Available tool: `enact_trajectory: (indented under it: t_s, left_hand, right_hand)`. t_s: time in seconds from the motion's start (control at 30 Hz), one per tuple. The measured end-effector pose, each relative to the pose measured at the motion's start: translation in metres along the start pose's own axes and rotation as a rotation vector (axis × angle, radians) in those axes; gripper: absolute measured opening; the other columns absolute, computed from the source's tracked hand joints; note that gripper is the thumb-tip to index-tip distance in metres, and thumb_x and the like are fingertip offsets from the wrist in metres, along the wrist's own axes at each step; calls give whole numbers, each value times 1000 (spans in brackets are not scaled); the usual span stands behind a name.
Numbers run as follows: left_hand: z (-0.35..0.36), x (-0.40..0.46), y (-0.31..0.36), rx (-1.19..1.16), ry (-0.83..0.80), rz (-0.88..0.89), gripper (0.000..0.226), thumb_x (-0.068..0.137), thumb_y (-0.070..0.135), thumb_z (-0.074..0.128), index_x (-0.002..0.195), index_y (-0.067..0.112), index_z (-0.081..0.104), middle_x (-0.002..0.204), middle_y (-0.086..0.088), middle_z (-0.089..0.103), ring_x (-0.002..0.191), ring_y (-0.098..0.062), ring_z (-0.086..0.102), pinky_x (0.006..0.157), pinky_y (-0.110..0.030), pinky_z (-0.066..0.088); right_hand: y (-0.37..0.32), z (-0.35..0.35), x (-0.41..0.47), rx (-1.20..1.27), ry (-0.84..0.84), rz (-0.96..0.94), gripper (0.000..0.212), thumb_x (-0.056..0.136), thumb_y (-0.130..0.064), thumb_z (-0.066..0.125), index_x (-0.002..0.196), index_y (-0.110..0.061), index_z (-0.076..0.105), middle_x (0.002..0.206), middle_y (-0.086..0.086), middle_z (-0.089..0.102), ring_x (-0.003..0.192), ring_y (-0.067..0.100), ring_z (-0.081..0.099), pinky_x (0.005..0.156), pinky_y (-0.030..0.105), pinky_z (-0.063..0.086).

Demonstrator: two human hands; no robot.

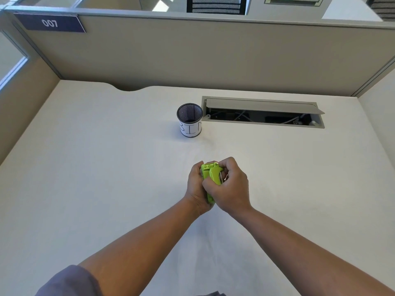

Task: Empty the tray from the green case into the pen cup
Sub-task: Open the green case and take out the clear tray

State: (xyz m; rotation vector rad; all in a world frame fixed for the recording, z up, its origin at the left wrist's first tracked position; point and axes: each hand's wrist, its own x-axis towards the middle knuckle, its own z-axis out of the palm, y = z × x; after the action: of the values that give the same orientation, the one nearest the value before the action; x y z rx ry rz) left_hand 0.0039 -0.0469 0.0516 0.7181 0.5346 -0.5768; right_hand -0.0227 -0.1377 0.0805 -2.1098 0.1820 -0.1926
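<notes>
A small bright green case is held just above the white desk, between both hands. My left hand wraps it from the left and below. My right hand closes over its right side and top, fingers curled around it. Most of the case is hidden by the fingers, and I cannot make out a tray. The pen cup, black mesh with a white paper label, stands upright farther back on the desk, well apart from the hands, and looks empty.
An open cable hatch with a raised grey lid lies in the desk just right of the cup. Beige partition walls close off the back and both sides.
</notes>
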Motion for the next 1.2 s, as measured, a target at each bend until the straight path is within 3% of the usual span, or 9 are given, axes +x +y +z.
enact_trajectory:
  t_s: [0.37, 0.57, 0.8, 0.93, 1.1, 1.2]
  left_hand:
    - [-3, 3, 2, 33, -34, -8, 55, 97, 55, 37, 83, 12, 68, 72, -5, 69, 68, -20, 69, 63, -25, 55]
    - [-5, 6, 2, 31, -63, -27, 58, 95, 56, 39, 81, 12, 74, 77, -5, 73, 73, -21, 73, 63, -26, 58]
    - [-8, 7, 3, -5, -73, -46, 57, 94, 55, 42, 93, 10, 77, 92, -12, 75, 86, -26, 74, 73, -34, 60]
    - [-6, 5, 5, -19, -49, -52, 59, 93, 56, 41, 103, 9, 75, 107, -17, 69, 96, -31, 68, 85, -39, 51]
    - [-6, 6, 9, -53, -81, -43, 62, 93, 57, 39, 99, 9, 78, 95, -15, 72, 82, -29, 71, 77, -34, 54]
    - [-8, 8, 11, -50, -88, -36, 64, 94, 57, 38, 101, 8, 79, 96, -18, 74, 83, -31, 72, 81, -36, 54]
  right_hand:
    - [-3, 0, -2, 37, 37, -4, 36, 58, -45, 67, 88, -38, 48, 77, -35, 59, 68, 1, 60, 52, 14, 37]
    - [-1, -1, 1, 123, 41, 66, 31, 60, -47, 66, 85, -37, 52, 72, -25, 58, 65, 5, 56, 54, 22, 42]
    - [5, -6, 8, 368, -9, 217, 24, 66, -38, 72, 87, -29, 64, 67, -16, 55, 61, 10, 52, 59, 33, 51]
    - [4, -12, 14, 604, -69, 374, 21, 70, -37, 76, 86, -24, 71, 73, -1, 61, 66, 13, 58, 61, 32, 52]
    - [4, -21, 20, 771, -134, 478, 15, 77, -34, 73, 86, -22, 77, 74, -2, 68, 65, 15, 61, 55, 29, 52]
    - [5, -23, 22, 834, -164, 541, 22, 79, -37, 73, 93, -21, 79, 82, 3, 68, 71, 18, 62, 57, 29, 53]
